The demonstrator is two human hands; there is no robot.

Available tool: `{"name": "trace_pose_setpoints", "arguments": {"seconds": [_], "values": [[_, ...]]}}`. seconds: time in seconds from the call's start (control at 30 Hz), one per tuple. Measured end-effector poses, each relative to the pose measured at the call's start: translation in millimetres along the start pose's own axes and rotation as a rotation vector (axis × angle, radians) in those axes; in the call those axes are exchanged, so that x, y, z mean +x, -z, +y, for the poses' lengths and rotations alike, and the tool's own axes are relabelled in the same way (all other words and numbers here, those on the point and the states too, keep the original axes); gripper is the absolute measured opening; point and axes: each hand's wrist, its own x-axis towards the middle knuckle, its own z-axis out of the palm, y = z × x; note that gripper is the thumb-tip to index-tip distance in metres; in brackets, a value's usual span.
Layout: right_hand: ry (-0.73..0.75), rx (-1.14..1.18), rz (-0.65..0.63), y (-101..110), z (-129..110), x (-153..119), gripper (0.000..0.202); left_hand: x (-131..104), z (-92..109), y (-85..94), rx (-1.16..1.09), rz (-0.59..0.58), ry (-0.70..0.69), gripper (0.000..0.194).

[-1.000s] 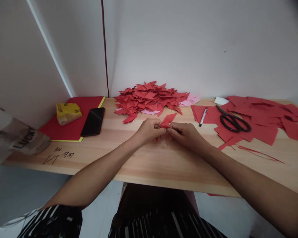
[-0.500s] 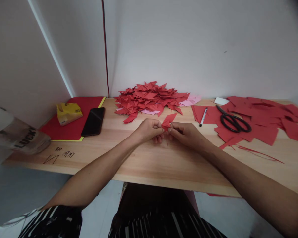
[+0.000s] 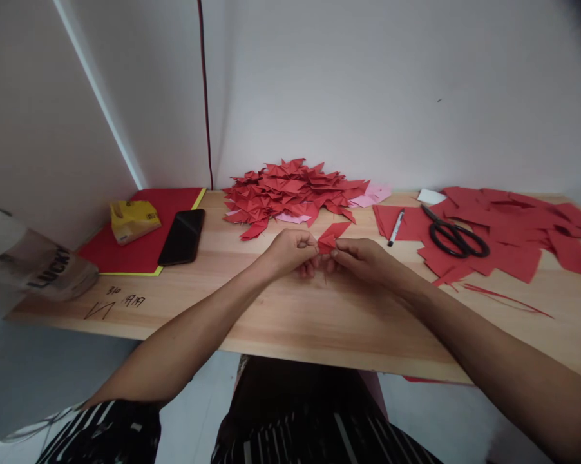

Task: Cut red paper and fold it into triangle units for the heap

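Note:
A small folded red paper (image 3: 332,236) is held between both hands above the wooden table (image 3: 281,322). My left hand (image 3: 294,252) pinches its left side, thumb and fingers pressed together. On the right side, the fingers of my right hand (image 3: 355,255) are closed on the same paper. One pointed flap sticks up and to the right, away from me. Just beyond my hands lies a heap of folded red paper pieces (image 3: 290,190), with some pink paper (image 3: 373,194) under its right edge.
Black scissors (image 3: 457,240) lie on loose red sheets (image 3: 513,241) at the right, with a marker (image 3: 396,227) beside them. At the left are a phone (image 3: 182,237), a yellow packet (image 3: 134,221) on a red folder (image 3: 121,256), and a clear bottle (image 3: 49,264).
The folded paper has shifted slightly right, and its upper flap has tilted further to the right. My fingers have moved a little while both hands keep hold of it.

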Motion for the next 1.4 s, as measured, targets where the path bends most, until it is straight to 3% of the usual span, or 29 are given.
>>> {"name": "trace_pose_setpoints", "arguments": {"seconds": [0.2, 0.5, 0.73, 0.93, 1.13, 1.4], "values": [[-0.031, -0.026, 0.040, -4.4, 1.4, -0.5, 0.025, 1.6, -6.9, -1.7, 0.082, 0.004, -0.053, 0.018], [0.018, 0.009, -0.031, 3.3, 0.0, 0.2, 0.023, 2.3, -3.9, 1.2, 0.099, 0.041, -0.072, 0.016], [-0.027, -0.022, 0.031, -2.4, 2.3, 1.2, 0.024, 2.8, -11.3, -1.3, 0.153, 0.042, -0.133, 0.013], [0.014, 0.025, -0.006, 0.2, 1.7, 0.6, 0.023, 2.8, -7.9, -0.8, 0.159, 0.075, -0.136, 0.011], [-0.065, -0.017, 0.036, -1.6, -1.6, 1.7, 0.027, 2.5, -11.8, -0.9, 0.242, 0.089, -0.192, 0.008], [-0.037, 0.021, 0.000, -0.2, 0.7, 1.4, 0.023, 3.5, -6.6, -0.4, 0.114, 0.074, -0.119, 0.009]]}}
